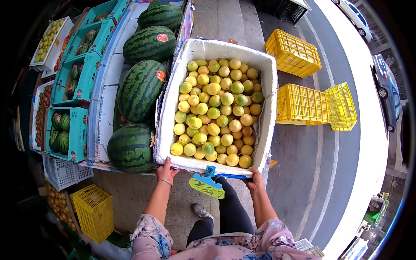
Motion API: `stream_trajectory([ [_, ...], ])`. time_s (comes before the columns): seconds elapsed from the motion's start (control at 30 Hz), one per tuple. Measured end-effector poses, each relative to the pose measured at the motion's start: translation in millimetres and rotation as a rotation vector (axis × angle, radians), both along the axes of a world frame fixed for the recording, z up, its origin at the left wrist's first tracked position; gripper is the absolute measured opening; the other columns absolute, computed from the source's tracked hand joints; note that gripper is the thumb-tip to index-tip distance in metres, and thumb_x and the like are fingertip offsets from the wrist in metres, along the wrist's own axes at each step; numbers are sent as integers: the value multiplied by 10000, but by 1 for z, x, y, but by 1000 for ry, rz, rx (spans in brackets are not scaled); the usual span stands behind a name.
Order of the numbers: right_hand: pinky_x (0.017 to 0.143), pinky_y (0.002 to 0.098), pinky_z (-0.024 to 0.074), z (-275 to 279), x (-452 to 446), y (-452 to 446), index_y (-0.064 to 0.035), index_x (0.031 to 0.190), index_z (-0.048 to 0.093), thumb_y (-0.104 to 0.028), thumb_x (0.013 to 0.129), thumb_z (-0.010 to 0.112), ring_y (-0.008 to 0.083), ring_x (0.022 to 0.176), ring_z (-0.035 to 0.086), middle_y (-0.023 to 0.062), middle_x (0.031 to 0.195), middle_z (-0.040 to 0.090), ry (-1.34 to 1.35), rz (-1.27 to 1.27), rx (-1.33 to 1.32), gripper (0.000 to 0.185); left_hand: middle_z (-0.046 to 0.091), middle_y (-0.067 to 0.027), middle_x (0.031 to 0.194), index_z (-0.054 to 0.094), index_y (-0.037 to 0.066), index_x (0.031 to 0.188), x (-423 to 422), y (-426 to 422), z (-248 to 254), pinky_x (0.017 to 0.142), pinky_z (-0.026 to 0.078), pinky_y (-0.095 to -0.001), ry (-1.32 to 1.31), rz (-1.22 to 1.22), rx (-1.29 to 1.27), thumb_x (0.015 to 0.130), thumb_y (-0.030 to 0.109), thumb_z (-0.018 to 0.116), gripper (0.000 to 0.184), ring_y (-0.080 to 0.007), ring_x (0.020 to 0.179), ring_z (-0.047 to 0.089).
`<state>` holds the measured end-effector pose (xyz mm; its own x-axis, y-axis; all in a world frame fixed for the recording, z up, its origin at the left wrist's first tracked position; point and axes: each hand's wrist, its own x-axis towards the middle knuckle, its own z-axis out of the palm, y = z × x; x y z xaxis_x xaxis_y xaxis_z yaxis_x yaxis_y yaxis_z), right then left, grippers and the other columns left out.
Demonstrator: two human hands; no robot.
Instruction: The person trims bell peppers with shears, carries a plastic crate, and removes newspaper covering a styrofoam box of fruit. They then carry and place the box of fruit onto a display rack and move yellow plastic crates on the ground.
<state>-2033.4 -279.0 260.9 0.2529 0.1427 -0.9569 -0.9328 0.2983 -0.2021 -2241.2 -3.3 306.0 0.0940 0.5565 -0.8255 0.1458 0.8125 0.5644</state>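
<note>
A white foam box (219, 163) full of round yellow and green fruits (213, 89), which look like passion fruit, is right in front of me. My left hand (167, 172) grips its near left corner, thumb up against the front wall. At the near right corner, my right hand (255, 181) holds the same box, its fingers partly hidden under the edge. Between my hands, a green price tag (206, 187) with handwriting hangs from a blue clip (210, 170) on the box's front rim.
Large watermelons (143, 91) lie along the stand at left, close to the box. Beyond them are teal cartons (79, 134) of smaller melons. Yellow crates (302, 104) stand on the ground at right, another yellow crate (93, 212) at lower left. Parked cars (386, 89) line the street.
</note>
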Motion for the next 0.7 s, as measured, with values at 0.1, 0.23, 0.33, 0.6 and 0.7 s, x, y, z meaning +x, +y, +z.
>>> stream_trajectory([
  [0.1,702,515,453,-6,61,41,21,1091,319,-104,713,504,368,889,492,224,1019,440,-4,24,43,439,556,-86,865,490,14,919,60,42,-7,533,493,-280,3,27,24,729,343,590,393,-177,693,569],
  [0.23,704,515,453,-23,153,98,18,1111,306,-122,727,509,369,900,487,227,1032,430,-47,76,88,456,562,-75,850,497,25,925,143,95,-18,515,499,-305,0,66,62,717,337,604,390,-181,696,571],
  [0.33,706,530,444,-29,221,141,10,1121,310,-132,741,508,375,914,480,215,1049,428,-91,122,134,452,562,-82,852,494,8,934,202,130,-33,534,502,-329,-47,113,120,720,326,602,398,-193,696,571],
  [0.6,665,535,458,-35,375,265,7,1137,296,-140,731,527,373,875,504,207,1010,456,-104,186,84,489,548,-123,868,488,-30,914,350,243,-48,553,519,-368,-47,149,155,726,300,600,396,-234,726,569],
  [0.7,626,521,476,-37,419,309,2,1126,311,-147,731,530,362,838,521,204,995,466,-87,178,58,476,533,-151,885,469,-57,921,393,286,-53,553,528,-382,-63,163,150,725,278,603,411,-261,747,565],
])
